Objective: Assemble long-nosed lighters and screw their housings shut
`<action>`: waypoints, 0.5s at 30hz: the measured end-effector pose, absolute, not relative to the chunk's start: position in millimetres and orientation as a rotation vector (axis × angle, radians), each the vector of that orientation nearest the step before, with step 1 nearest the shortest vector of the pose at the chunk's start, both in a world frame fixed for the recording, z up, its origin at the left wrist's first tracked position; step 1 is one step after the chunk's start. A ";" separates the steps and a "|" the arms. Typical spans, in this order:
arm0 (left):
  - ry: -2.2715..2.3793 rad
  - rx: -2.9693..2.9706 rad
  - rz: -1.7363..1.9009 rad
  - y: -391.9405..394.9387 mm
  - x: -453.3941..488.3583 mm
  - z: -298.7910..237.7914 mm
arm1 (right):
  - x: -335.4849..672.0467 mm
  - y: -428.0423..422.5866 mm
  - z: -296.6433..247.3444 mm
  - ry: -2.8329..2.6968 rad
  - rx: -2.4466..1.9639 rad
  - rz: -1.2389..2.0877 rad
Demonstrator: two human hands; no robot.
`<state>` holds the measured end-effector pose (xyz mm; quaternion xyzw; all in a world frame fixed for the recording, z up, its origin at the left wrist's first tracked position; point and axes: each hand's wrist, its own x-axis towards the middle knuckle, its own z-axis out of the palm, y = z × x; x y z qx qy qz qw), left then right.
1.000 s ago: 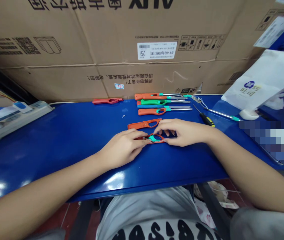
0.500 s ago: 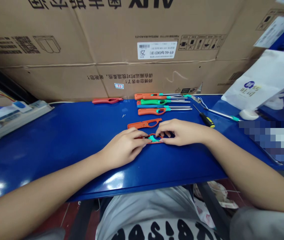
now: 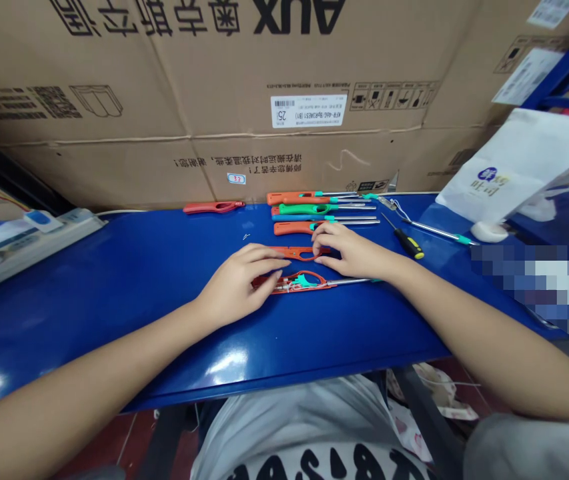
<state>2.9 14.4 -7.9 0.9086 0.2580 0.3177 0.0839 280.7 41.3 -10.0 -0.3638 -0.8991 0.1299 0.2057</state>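
Note:
An opened orange lighter half (image 3: 309, 288) lies on the blue table, showing a turquoise trigger, thin wires and a metal tube pointing right. Just behind it is the other orange casing half (image 3: 294, 253), a hollow shell with a finger loop. My right hand (image 3: 347, 248) pinches the loop end of this shell between thumb and fingers. My left hand (image 3: 239, 283) hovers over the left ends of both halves, its fingers stretched and thumb apart. Its fingertips are by the shell; whether they touch it I cannot tell. The left ends are partly hidden.
Several long-nosed lighters (image 3: 321, 209) lie in a row at the back. A red casing (image 3: 214, 207) is left of them. To the right are a screwdriver (image 3: 409, 243), a loose metal tube (image 3: 437, 231) and a white bag (image 3: 514, 167). A large cardboard box (image 3: 139, 160) stands behind.
Both hands have come off the opened lighter half's trigger area. My right hand has moved back onto the empty shell's loop, and the shell has shifted slightly right. My left fingers have spread.

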 end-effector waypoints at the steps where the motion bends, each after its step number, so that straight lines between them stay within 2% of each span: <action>1: 0.795 2.724 0.973 17.3 2.0 -8.3 | 279.0 40.3 -9.2 -2.489 -0.995 0.410; 4: 0.849 2.816 0.948 24.9 -3.1 -7.1 | 272.2 35.8 -5.8 -2.343 -1.018 0.617; 10: 0.857 3.015 0.908 29.0 -13.8 6.9 | 264.1 27.8 6.8 -1.690 -1.109 1.365; 12: 0.798 3.003 0.895 27.1 -14.5 11.2 | 264.8 25.8 11.5 -1.636 -1.118 1.464; 15: 0.718 2.962 0.801 23.5 -14.0 15.1 | 267.1 23.1 15.0 -1.816 -1.135 1.436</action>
